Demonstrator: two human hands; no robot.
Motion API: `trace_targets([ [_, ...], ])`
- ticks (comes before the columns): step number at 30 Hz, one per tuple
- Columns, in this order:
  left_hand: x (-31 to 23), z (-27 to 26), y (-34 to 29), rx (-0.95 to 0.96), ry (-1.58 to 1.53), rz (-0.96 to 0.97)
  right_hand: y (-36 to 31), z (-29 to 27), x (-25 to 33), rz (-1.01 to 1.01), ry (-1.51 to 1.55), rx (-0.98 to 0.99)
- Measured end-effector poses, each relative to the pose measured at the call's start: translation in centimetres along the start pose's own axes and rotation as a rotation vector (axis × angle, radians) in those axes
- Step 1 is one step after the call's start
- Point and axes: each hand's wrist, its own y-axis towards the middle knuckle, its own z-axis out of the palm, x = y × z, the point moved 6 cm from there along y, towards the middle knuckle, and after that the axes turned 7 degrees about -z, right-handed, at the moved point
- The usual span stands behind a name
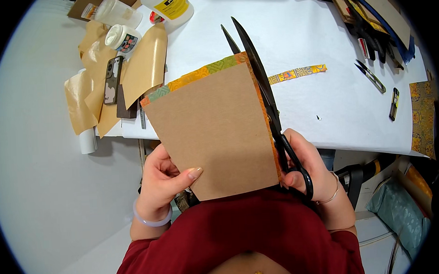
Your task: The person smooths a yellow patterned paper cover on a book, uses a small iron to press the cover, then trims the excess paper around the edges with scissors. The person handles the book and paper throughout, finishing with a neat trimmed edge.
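The left hand (164, 184) holds a brown cardboard panel (214, 137) up in front of the person's chest, above the near edge of the white tabletop (323, 49). Its fingers are closed on the panel's lower left edge, with the thumb lying across the brown face. The panel is tilted a little, and patterned fabric in orange, yellow and green (197, 75) shows as a narrow border along its top and right edges.

The right hand (304, 167) grips a pair of large black scissors (267, 100), its fingers through the handle loops at the panel's lower right corner. The blades run up along the panel's right edge and are slightly parted at the tips (which reach past the top corner). One blade lies just against the fabric border on that side.

On the tabletop behind the blades lies a narrow strip of the same patterned fabric (297, 73), apart from the panel. Toward the far left corner sit crumpled sheets of tan paper (143, 67), a phone (113, 80) lying on them, a small white jar (122, 38) and a large white bottle with a yellow label (169, 4). Near the right edge lie small thread snips (371, 75) and a small black and yellow utility knife (394, 104). More patterned fabric (423, 118) hangs at the right edge. The person wears a dark red top (243, 234), a pale bangle (152, 219) on the left wrist and a thin bracelet (332, 195) on the right.
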Motion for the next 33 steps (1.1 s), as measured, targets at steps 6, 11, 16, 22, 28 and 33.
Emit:
trace_targets([
  [6, 0.0, 0.1, 0.1, 0.009, -0.012, 0.007, 0.0, -0.2, -0.1, -0.015, -0.060, -0.024],
  [11, 0.1, 0.0, 0.1, -0.004, -0.021, 0.001, 0.0, -0.2, 0.0, -0.015, -0.066, -0.041],
  [16, 0.0, 0.1, 0.2, -0.001, -0.015, 0.013, 0.0, -0.2, -0.1, -0.007, -0.046, -0.059],
  [22, 0.2, 0.0, 0.3, -0.019, -0.022, 0.007, 0.0, 0.0, 0.0, 0.007, -0.024, -0.064],
  [28, 0.9, -0.9, 1.0, -0.020, -0.117, -0.008, -0.1, 0.0, 0.1, 0.058, 0.154, -0.012],
  [33, 2.0, -2.2, 2.7, -0.078, -0.369, -0.057, -0.1, -0.7, 0.3, 0.051, 0.130, -0.015],
])
